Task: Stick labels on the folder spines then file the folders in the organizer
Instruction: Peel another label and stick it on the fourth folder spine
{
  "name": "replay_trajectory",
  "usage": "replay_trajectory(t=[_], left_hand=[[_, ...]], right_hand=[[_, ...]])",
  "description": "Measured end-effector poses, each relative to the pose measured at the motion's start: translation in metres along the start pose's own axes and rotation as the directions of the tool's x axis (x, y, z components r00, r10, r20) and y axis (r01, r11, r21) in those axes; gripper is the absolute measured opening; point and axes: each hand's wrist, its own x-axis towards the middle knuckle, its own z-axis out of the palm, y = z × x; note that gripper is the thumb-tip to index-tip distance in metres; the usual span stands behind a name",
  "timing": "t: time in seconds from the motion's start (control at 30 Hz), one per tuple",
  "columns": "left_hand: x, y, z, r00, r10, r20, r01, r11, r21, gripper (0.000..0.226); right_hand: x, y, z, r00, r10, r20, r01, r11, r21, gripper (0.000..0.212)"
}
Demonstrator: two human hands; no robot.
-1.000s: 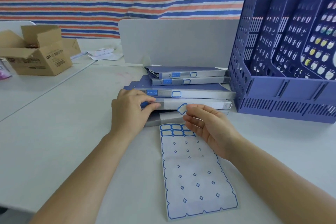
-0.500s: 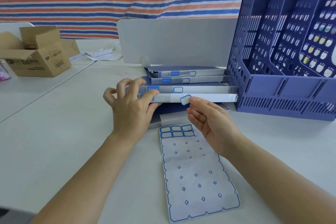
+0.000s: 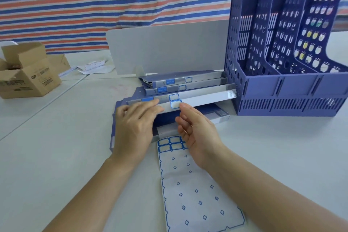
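1. Left hand (image 3: 135,124): fingers flat along the spine of the tilted-up folder (image 3: 207,98), thumb hidden. Cannot tell whether it is gripping or merely pressing.
2. Right hand (image 3: 197,132): released, fingers loosely curled, index tip just beside the label (image 3: 175,104) on that spine.
3. Folder sits against the stack (image 3: 197,76), beside the organizer (image 3: 282,88). The label sheet (image 3: 195,194) lies on the table (image 3: 56,156).

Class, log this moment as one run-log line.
step: labelling | left hand: holds folder spine | right hand: open, beside label | organizer: no folders filed
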Motion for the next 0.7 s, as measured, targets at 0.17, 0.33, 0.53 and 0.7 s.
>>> replay_trajectory(t=[0.17,0.33,0.53,0.7], left_hand=[[0.003,0.001,-0.004,1.0,-0.001,-0.028,0.001,1.0,-0.001,0.02],[0.002,0.006,0.004,1.0,0.02,-0.013,-0.02,1.0,-0.007,0.021],[0.002,0.003,0.004,0.999,0.026,-0.031,-0.026,1.0,0.001,0.026],[0.002,0.003,0.005,0.999,0.025,-0.029,-0.025,1.0,-0.004,0.024]], right_hand=[[-0.002,0.003,0.005,0.999,-0.018,-0.045,0.017,0.999,-0.031,0.011],[0.003,0.006,-0.002,0.996,-0.024,-0.091,0.021,0.999,-0.035,0.01],[0.001,0.006,0.006,0.994,-0.047,-0.098,0.041,0.997,-0.059,0.012],[-0.001,0.007,0.008,0.992,-0.067,-0.104,0.06,0.996,-0.07,0.009]])
